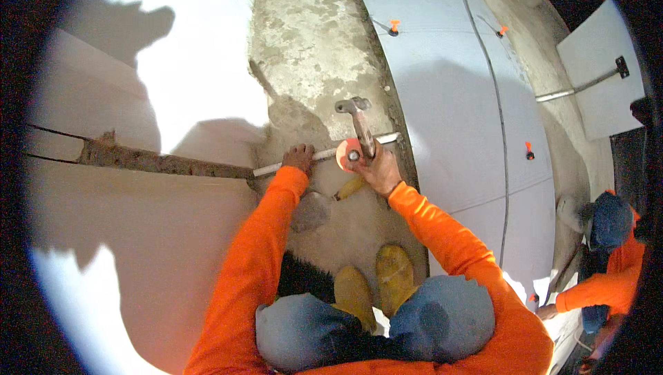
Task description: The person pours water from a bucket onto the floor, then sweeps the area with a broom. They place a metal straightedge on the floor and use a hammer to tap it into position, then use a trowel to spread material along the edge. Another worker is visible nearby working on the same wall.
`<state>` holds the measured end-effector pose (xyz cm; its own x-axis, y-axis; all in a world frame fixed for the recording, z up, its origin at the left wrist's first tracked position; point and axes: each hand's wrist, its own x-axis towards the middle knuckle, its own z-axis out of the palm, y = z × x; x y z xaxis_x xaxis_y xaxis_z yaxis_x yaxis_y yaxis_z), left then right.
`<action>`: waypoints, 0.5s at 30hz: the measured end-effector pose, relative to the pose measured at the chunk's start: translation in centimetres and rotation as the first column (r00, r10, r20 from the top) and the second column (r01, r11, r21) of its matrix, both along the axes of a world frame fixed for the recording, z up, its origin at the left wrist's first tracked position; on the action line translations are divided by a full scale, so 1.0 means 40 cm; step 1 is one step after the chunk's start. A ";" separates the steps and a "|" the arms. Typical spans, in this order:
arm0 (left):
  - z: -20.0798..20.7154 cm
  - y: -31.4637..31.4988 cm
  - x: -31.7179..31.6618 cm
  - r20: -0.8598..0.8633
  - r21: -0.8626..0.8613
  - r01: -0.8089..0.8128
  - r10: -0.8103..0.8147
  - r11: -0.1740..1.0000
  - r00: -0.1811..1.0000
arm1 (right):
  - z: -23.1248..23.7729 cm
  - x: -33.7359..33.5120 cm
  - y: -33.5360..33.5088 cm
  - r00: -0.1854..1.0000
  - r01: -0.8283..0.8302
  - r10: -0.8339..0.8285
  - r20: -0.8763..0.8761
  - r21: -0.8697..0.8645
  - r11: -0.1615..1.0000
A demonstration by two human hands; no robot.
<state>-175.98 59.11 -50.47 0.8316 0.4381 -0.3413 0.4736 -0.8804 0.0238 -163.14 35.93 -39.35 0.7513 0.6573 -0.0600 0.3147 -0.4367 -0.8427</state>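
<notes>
My right hand (pixel 384 173) is wrapped round the handle of a hammer (pixel 362 125), whose metal head points away from me. Against the same hand sits a round red-and-white object (pixel 345 157), its kind unclear. My left hand (pixel 298 158) has its fingers over a long pale strip (pixel 327 155), which lies across the bare floor between the tiles. Just below the strip, between my hands, rests a tool with a yellow handle (pixel 351 187). A greyish, rounded, see-through item (pixel 311 210) lies beside my left wrist.
Large pale tiles (pixel 456 126) spread to the right, with orange-topped tile clips (pixel 394 27) in their joints. More tiles (pixel 138 237) lie left, split by a rough gap (pixel 159 161). My yellow boots (pixel 394 271) stand on the bare strip. A co-worker in orange (pixel 608 285) crouches at right.
</notes>
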 end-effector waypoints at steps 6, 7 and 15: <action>-0.019 0.001 -0.033 0.065 -0.027 0.023 -0.021 0.999 0.998 | 0.030 -0.018 0.006 0.993 0.043 -0.036 -0.111 0.061 0.997; -0.015 0.001 -0.036 0.057 0.013 0.034 -0.035 0.999 0.998 | 0.027 -0.018 0.006 0.989 0.046 -0.035 -0.143 0.079 0.996; -0.001 0.005 -0.049 0.155 0.032 0.104 -0.108 0.994 0.982 | 0.017 -0.009 -0.006 1.000 -0.012 0.014 -0.024 0.077 0.997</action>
<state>-177.92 59.30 -50.51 0.9161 0.3508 -0.1941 0.3694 -0.9268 0.0684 -163.50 35.68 -38.66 0.7417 0.6702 -0.0270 0.2991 -0.3665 -0.8810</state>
